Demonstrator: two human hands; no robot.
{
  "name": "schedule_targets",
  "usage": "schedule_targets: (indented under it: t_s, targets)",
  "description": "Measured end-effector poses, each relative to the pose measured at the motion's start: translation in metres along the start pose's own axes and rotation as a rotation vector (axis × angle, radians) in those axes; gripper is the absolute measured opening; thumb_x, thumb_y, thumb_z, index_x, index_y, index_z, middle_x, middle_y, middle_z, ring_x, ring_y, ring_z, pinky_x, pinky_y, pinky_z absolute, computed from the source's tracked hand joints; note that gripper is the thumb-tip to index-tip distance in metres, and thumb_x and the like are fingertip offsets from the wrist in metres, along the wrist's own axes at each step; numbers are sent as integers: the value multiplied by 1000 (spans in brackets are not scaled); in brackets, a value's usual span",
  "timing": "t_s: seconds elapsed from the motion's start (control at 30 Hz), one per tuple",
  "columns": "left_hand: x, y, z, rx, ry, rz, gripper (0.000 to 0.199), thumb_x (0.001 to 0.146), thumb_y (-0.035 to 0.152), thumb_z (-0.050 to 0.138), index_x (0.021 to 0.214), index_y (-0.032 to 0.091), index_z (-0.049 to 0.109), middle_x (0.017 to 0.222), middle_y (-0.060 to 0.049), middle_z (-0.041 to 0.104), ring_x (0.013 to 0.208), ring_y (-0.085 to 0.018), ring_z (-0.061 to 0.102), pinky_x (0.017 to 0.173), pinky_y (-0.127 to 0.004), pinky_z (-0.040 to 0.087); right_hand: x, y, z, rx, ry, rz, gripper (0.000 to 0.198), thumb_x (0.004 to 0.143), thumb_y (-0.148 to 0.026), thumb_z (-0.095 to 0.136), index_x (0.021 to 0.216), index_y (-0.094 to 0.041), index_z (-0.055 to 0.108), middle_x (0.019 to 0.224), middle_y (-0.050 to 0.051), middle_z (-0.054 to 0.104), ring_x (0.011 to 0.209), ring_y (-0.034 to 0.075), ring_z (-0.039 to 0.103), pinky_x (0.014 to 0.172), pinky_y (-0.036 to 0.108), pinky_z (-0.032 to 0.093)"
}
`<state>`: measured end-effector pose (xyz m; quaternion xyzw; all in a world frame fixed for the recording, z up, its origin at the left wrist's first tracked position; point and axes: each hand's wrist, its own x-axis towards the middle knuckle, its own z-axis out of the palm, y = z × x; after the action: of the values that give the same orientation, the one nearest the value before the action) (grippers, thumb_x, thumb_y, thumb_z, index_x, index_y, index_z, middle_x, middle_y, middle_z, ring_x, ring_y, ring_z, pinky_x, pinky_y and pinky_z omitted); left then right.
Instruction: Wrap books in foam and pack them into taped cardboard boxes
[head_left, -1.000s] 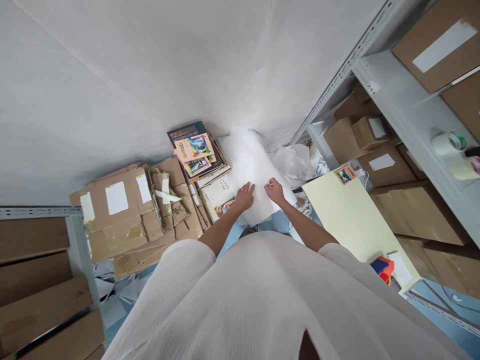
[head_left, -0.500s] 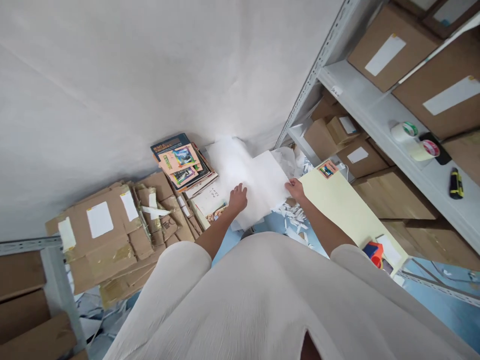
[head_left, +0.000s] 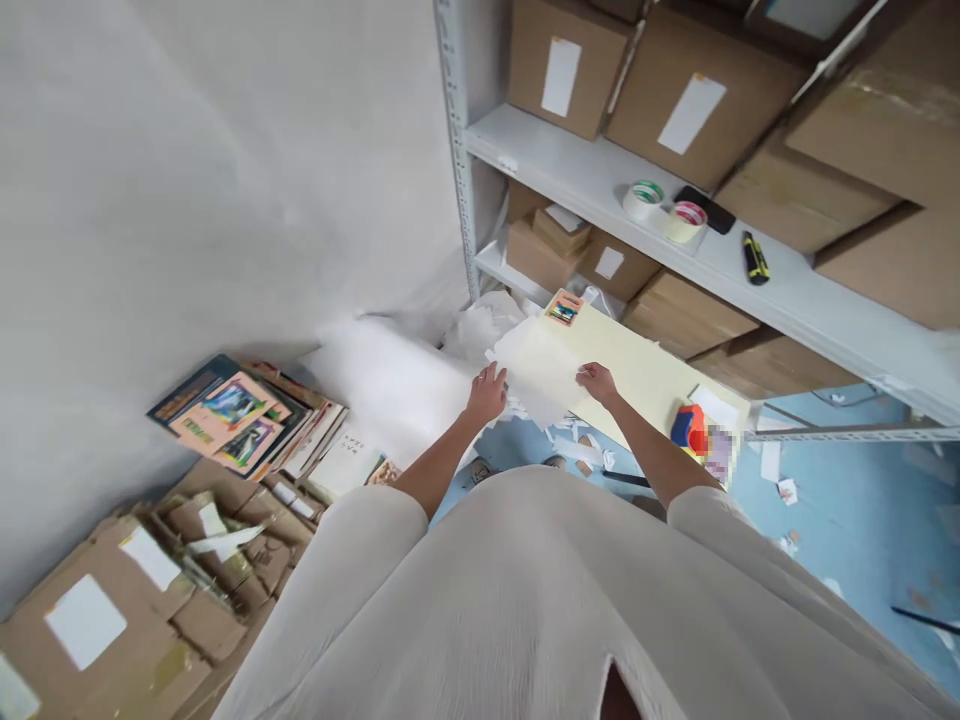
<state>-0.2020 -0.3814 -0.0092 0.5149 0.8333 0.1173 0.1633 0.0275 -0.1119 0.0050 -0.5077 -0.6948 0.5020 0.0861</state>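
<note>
A thin, see-through white sheet (head_left: pixel 536 362) is held out over the near-left end of a pale yellow board (head_left: pixel 637 375). My right hand (head_left: pixel 598 383) pinches its right edge between thumb and fingers. At the sheet's left edge is my left hand (head_left: pixel 487 395), fingers apart and bent a little; whether its thumb grips the sheet from below is hidden. Left of that hand lies a pile of similar white sheets (head_left: pixel 390 385). A small colourful picture card (head_left: pixel 563 308) rests on the board's far corner.
Magazines (head_left: pixel 232 415) are stacked left, near flattened cardboard (head_left: pixel 142 590). A metal shelf (head_left: pixel 555 165) carries boxes, tape rolls (head_left: pixel 643 200) and a yellow-black cutter (head_left: pixel 755 258). A red and blue tape dispenser (head_left: pixel 690 430) stands on the board. Paper scraps (head_left: pixel 589 450) litter the blue floor.
My view has turned right. The sheet has come off the white pile and over the yellow board, drawn by my right hand. My left hand has moved from the pile to the sheet's edge.
</note>
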Motion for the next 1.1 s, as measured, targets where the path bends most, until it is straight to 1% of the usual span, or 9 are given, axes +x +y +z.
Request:
schedule_targets:
  t_s: [0.13,0.23,0.37,0.47,0.63,0.77,0.87,1.0,1.1]
  targets:
    - [37,57,16,4,-51,98,69,107,28,57,175,22,45,186,-21,37,169,-40,39,133,-58,40,1,35,-49,-57,19,48,26,72,-35,71,97,-26,72,85,3,80,82,24,72,73,33,54]
    - [59,102,33,30,-144,152,68,109,29,57,175,25,44,187,-19,36,171,-38,37,134,-57,39,4,65,-79,-119,31,85,28,75,-32,69,101,-24,74,96,6,82,85,25,73,74,34,55]
    - [78,152,63,59,-325,217,66,109,27,56,174,23,46,186,-19,38,171,-37,39,134,-55,40,10,108,-106,-233,48,119,29,79,-29,68,104,-23,79,107,10,84,98,28,75,85,36,58]
    - [86,176,85,77,-412,246,64,107,23,54,171,21,49,186,-20,38,171,-37,39,134,-56,40,16,136,-120,-293,28,117,31,81,-27,67,108,-23,82,109,11,84,104,30,76,90,37,58]
    - [98,195,109,114,-520,217,62,107,21,55,169,23,53,186,-20,37,172,-37,37,135,-56,39,32,161,-139,-374,-34,137,37,88,-26,66,120,-23,82,118,12,84,109,32,75,93,38,57]
    - [107,200,118,122,-556,220,64,106,21,56,170,27,53,188,-18,35,173,-38,35,135,-57,38,49,160,-148,-431,-81,131,39,97,-26,61,132,-24,78,125,14,81,115,35,72,99,43,56]
    - [111,199,121,138,-538,241,66,105,21,57,171,26,52,188,-18,35,172,-38,35,135,-58,37,52,153,-151,-459,-3,26,45,102,-28,58,144,-21,72,142,18,75,131,38,65,113,49,51]
    - [115,194,121,168,-507,190,80,103,24,59,180,27,39,189,-19,33,174,-40,33,137,-63,32,29,147,-145,-540,159,-42,54,105,-27,51,156,-17,64,162,24,60,145,44,51,123,59,41]
    - [120,190,118,169,-498,135,86,103,27,61,184,25,31,192,-21,26,176,-43,28,139,-67,28,-1,146,-131,-613,140,-37,55,105,-26,50,158,-20,64,171,21,53,153,43,44,128,61,34]
